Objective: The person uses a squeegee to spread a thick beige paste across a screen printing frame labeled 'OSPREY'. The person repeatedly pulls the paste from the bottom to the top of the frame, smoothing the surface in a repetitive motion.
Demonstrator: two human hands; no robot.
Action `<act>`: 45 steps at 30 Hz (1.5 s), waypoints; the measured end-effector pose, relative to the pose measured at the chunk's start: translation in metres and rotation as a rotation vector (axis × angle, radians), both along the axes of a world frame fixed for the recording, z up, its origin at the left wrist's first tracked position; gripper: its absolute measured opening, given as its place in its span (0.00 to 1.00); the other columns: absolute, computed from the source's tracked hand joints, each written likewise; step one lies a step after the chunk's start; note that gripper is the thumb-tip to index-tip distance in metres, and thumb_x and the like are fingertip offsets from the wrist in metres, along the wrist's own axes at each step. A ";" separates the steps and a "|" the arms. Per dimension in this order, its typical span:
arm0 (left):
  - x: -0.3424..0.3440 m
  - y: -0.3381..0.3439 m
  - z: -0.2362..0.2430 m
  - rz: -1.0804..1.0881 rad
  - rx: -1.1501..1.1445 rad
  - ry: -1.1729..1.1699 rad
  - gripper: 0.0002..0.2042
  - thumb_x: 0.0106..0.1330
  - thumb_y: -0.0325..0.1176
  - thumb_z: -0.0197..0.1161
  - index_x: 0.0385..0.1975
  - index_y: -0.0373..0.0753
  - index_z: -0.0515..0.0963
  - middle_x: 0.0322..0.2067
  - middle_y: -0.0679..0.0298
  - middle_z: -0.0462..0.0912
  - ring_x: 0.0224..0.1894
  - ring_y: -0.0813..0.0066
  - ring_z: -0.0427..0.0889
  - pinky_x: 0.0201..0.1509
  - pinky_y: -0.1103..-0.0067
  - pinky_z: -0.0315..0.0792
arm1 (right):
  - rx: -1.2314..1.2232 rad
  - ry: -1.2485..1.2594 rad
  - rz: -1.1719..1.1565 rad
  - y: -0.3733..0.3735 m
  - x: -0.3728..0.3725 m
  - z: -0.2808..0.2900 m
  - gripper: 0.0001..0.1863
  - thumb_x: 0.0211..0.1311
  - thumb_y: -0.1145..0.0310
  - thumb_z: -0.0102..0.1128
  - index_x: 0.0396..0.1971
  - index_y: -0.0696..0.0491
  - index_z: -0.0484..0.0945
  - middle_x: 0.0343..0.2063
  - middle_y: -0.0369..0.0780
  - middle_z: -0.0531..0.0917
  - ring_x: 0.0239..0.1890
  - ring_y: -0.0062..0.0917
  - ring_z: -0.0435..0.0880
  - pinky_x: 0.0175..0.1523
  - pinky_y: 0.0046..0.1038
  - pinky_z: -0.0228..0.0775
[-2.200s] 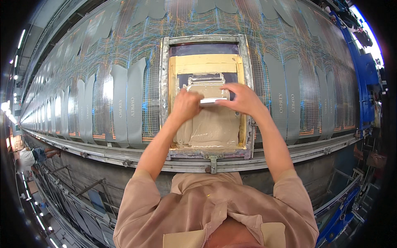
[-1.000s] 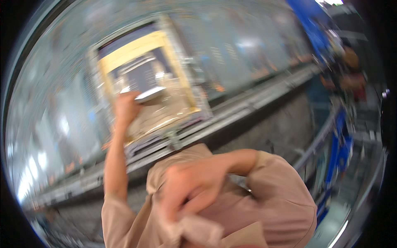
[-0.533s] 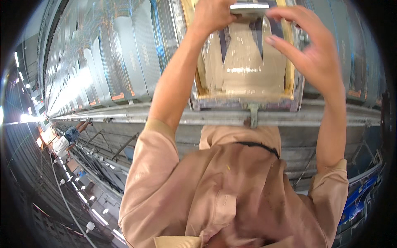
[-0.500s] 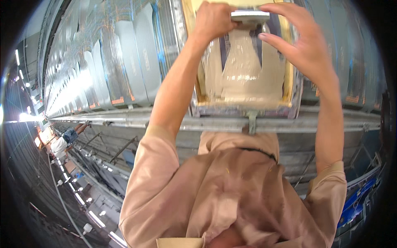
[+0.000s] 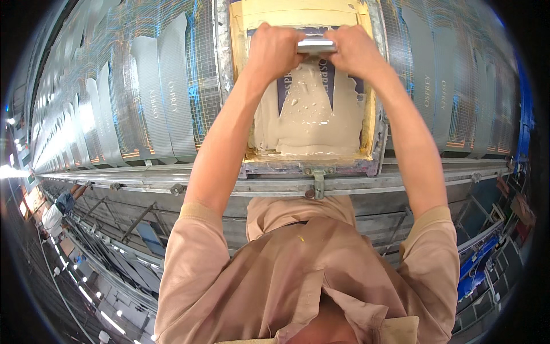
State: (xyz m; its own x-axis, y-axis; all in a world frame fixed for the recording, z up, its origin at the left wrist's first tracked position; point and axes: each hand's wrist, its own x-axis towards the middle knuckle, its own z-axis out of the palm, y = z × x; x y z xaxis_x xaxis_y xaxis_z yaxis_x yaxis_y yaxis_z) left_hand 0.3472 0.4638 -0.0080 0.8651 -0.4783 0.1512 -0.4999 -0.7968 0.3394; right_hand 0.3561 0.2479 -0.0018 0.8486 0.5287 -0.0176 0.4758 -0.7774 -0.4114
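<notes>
Both hands grip a squeegee (image 5: 316, 45) with a pale handle, near the far end of a screen printing frame (image 5: 376, 123). My left hand (image 5: 276, 50) wraps round its left end, and my right hand (image 5: 355, 50) holds the right end. The squeegee's lower edge is hidden by the handle and fingers. Below it, thick beige ink (image 5: 312, 126) covers much of the screen, glossy and bubbled in the middle. Dark purple mesh (image 5: 285, 94) shows through in wedges beside the ink. Yellow tape or coating (image 5: 298, 17) lines the frame's inner border.
Grey cut panels (image 5: 172, 86) with pale printing lie in rows on the long table, both sides of the frame. A metal rail (image 5: 217, 184) runs along the near edge, with a bracket (image 5: 319, 184) at the frame. Another person (image 5: 54, 218) stands far left.
My right hand, apart with fingers spread before, has closed on the squeegee's right end. My left hand keeps its hold. The view has shifted, so the frame appears farther left.
</notes>
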 end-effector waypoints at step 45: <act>-0.177 -0.002 0.022 0.048 -0.060 -0.041 0.17 0.40 0.27 0.72 0.34 0.46 0.82 0.33 0.69 0.82 0.38 0.66 0.80 0.44 0.67 0.67 | 0.156 -0.324 -0.631 -0.080 -0.095 0.006 0.27 0.66 0.50 0.64 0.56 0.54 0.79 0.48 0.50 0.85 0.53 0.46 0.82 0.59 0.45 0.71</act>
